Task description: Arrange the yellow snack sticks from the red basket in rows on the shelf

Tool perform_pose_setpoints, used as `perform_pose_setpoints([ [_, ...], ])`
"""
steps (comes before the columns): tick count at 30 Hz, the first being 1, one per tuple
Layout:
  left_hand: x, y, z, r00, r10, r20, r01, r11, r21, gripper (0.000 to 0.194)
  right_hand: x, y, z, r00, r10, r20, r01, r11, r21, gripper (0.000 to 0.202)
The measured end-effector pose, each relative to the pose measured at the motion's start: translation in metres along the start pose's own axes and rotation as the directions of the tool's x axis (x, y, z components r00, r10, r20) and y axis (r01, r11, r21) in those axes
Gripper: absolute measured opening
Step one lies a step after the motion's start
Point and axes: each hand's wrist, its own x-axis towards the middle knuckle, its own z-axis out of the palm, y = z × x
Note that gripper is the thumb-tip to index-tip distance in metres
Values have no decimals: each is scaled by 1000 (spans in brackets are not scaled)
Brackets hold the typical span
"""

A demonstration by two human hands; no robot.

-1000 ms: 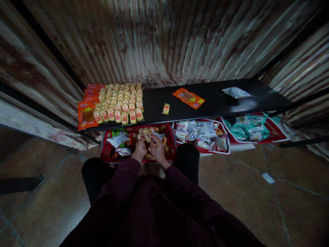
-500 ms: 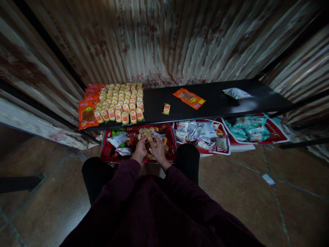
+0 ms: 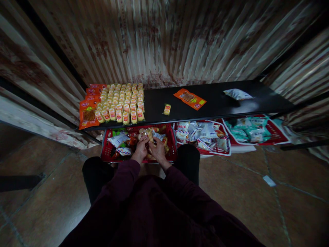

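Note:
Both hands are over the left red basket (image 3: 174,156), close together. My left hand (image 3: 141,148) and my right hand (image 3: 157,149) are closed around a clear-wrapped snack pack (image 3: 149,133) with yellowish sticks or strips in it; its exact kind is too dim to tell. Around them in the basket lie mixed packets, among them a white packet with a striped edge (image 3: 123,151). On the black shelf (image 3: 154,99) above stand many small yellow wrapped cakes (image 3: 125,117) in tight rows, with orange snack packets (image 3: 88,115) on their left.
A single wrapped cake (image 3: 167,109), an orange packet (image 3: 190,98) and a white packet (image 3: 238,94) lie apart on the shelf. To the right, a basket of white packets (image 3: 208,130) and one of teal packets (image 3: 257,133) sit partly under it. Black frame bars (image 3: 51,44) flank the shelf.
The snack pack has turned slightly in my hands, and its strips now point more upright. My hands stay over the basket; the view has shifted very slightly.

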Motion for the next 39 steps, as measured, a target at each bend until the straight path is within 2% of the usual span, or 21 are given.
perform_pose_setpoints([
  [7, -1, 0, -2, 999, 29, -33, -27, 998, 64, 22, 1, 7, 3, 998, 70, 7, -70, 993, 91, 39],
  [17, -2, -2, -3, 1000, -2, 2, 2, 998, 65, 29, 2, 14, 1, 994, 109, 6, -108, 987, 119, 39],
  [22, -2, -4, 1, 999, 43, 8, -43, 997, 68, 29, 6, 9, -2, 996, 86, 9, -86, 993, 75, 40],
  [32, 1, 5, 15, 983, 184, 21, -185, 972, 143, 27, 19, 7, -3, 996, -38, -86, 36, 999, -21, 38],
  [39, 9, 9, 21, 964, 263, 37, -265, 945, 193, 24, 27, 0, -4, 996, -27, -82, 26, 1000, -12, 40],
])
